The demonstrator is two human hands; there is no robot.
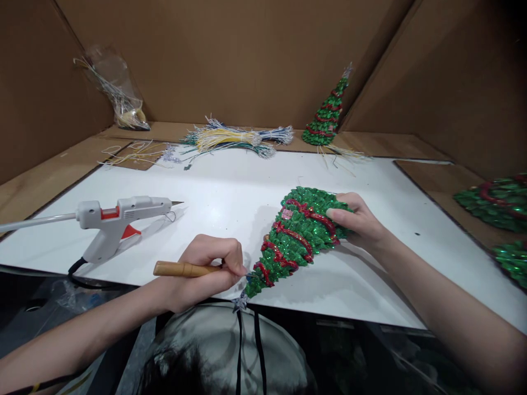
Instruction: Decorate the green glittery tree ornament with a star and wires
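A green glittery Christmas tree ornament with red garlands lies tilted over the white board, its silver star pointing down toward me. My right hand grips it by the wide base, thumb on top. In my left hand is a wooden-handled tool, held like a pen. Its thin tip meets the tree near the narrow top, beside the lowest red garland; the tip's exact shape is hidden by my fingers.
A white hot glue gun lies at left. Bundled wires, a plastic bag of wires and a standing tree are along the back. More green trees sit at the right edge. Cardboard walls surround the white board.
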